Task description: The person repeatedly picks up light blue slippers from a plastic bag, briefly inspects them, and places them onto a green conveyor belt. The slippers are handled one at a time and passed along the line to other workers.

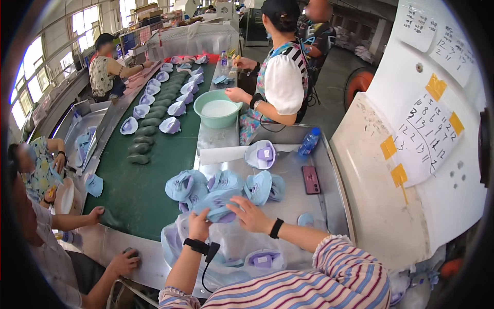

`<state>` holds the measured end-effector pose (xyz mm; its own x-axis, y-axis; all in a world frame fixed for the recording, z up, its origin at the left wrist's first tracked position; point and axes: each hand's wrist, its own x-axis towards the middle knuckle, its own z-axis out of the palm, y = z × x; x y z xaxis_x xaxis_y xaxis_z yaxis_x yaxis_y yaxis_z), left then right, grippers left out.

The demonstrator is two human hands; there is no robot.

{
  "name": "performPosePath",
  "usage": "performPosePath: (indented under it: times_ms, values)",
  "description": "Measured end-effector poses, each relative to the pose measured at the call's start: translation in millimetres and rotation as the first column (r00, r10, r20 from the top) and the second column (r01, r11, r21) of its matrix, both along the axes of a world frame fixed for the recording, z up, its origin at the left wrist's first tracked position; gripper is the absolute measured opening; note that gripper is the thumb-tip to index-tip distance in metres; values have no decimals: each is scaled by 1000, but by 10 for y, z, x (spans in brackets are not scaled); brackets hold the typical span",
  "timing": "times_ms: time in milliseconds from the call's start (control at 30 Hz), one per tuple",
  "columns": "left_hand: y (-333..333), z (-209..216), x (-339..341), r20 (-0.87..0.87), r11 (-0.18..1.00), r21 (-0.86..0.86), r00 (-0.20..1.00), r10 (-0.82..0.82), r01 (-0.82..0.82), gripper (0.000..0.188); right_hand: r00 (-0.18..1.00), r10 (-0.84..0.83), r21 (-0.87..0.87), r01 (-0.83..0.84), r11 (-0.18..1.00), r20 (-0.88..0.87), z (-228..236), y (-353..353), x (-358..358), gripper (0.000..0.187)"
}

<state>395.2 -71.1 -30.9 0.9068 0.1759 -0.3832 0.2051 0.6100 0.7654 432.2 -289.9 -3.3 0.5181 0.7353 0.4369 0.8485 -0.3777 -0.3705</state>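
A light blue shoe upper (pixel 220 202) with lilac lining is held over the near end of the work surface. My left hand (pixel 199 225) is closed on its near left edge. At its right end, my right hand (pixel 252 215) has its fingers apart and stretched out, the fingertips touching or very close to the upper. Just beyond lies a pile of similar blue shoe uppers (pixel 226 180). Below my hands, a clear plastic bag (pixel 216 247) holds more uppers, one showing a lilac lining (pixel 262 260).
A green conveyor belt (pixel 116 185) carries rows of lilac-lined uppers (pixel 176 108) and dark shoe lasts (pixel 146 131). Right of my pile are a phone (pixel 311 179) and blue bottle (pixel 309 141). A green basin (pixel 216 123) stands beside a standing co-worker (pixel 280 77). Another co-worker's hands (pixel 123 263) are at left.
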Motion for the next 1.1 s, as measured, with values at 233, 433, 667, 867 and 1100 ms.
performPosePath:
  times_ms: [233, 433, 667, 867, 1100]
  values:
    - [584, 310, 366, -226, 994, 106, 972, 65, -42, 52, 725, 316, -312, -589, 745, -613, -868, -192, -781, 57]
    - [-84, 212, -850, -153, 321, 631, 518, -841, 707, 43, 736, 45, -476, -482, 735, -675, -1091, -365, -894, 76]
    - [-273, -135, -2121, -134, 62, 959, 635, -761, 276, 18, -2, -333, -267, -593, 760, -943, -803, -594, -841, 52]
    - [-123, 209, -2397, -341, -115, 890, 476, -810, 442, 23, 440, -241, -373, -245, 895, -865, -1046, -514, -527, 31]
    - [-88, 107, -1939, -333, 168, 885, 842, -424, 435, 37, 493, -89, -122, -35, 992, -865, -706, -619, -252, 16]
